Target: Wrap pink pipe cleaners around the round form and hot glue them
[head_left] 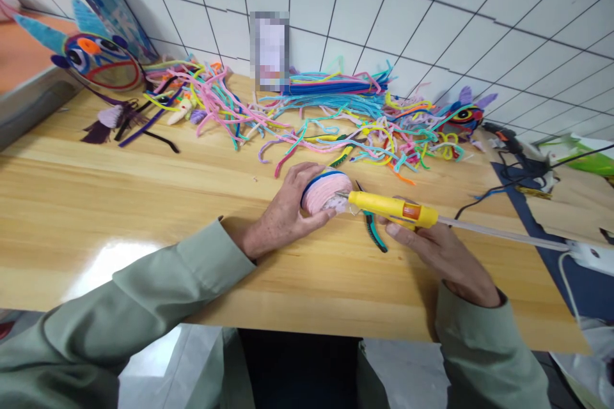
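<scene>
My left hand [289,208] is wrapped round a small round piece [321,193] covered in pale pink pipe cleaner, with a blue band along its rim. In my right hand [429,243] is a yellow hot glue gun [388,206], a long clear glue stick trailing from its back end. The gun's metal nozzle meets the lower right part of the pink surface, where a whitish patch shows. Teal-and-black pliers [374,230] lie on the table just below the gun, partly hidden by it.
Loose coloured pipe cleaners [230,102] spread along the wall, with a bundle of blue ones [330,86]. A decorated face [103,61] and a tall can [110,6] stand back left. At right are a smaller face [463,116], black cables [503,140] and a white power strip [592,257].
</scene>
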The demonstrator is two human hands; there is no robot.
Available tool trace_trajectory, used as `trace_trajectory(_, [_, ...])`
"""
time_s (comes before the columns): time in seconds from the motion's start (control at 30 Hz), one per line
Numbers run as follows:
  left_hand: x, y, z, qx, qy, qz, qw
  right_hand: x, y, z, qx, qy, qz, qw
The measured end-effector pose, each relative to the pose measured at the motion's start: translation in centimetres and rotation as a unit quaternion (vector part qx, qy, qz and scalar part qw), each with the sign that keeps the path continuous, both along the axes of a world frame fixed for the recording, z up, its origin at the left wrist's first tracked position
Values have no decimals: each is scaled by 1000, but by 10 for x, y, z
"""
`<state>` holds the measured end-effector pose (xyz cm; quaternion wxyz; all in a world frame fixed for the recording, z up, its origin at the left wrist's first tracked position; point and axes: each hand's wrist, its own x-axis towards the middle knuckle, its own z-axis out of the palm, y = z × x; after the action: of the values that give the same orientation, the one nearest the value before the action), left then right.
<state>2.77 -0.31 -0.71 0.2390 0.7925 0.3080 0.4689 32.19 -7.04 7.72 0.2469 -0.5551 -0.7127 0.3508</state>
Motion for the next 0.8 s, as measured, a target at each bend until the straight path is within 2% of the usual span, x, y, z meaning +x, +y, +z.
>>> trace_trajectory(0.8, [-2, 1, 2, 2, 6, -9, 1000, 2, -1, -1, 4, -30, 0, 1000])
